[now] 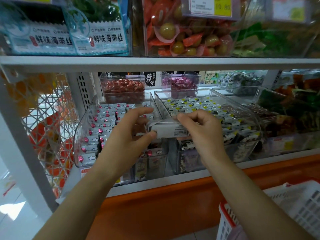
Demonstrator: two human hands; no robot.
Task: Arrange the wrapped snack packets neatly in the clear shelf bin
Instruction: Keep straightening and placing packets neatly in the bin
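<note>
Snack packet [171, 131] at centre, pinched at its ends by left hand [131, 135] and right hand [202, 132], between clear bin [81, 122] at 9 o'clock and neighbour bin [249, 148] at 3. I judge: loose pinch, it drops crooked across the rows [103, 118].

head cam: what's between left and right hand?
One wrapped snack packet, grey-white with its printed back toward the camera, spans the gap. The left hand pinches its left end, the right hand grips its right end. Seen in the head view.

Printed white packet [170, 132] level above clear bin [78, 135]
</note>
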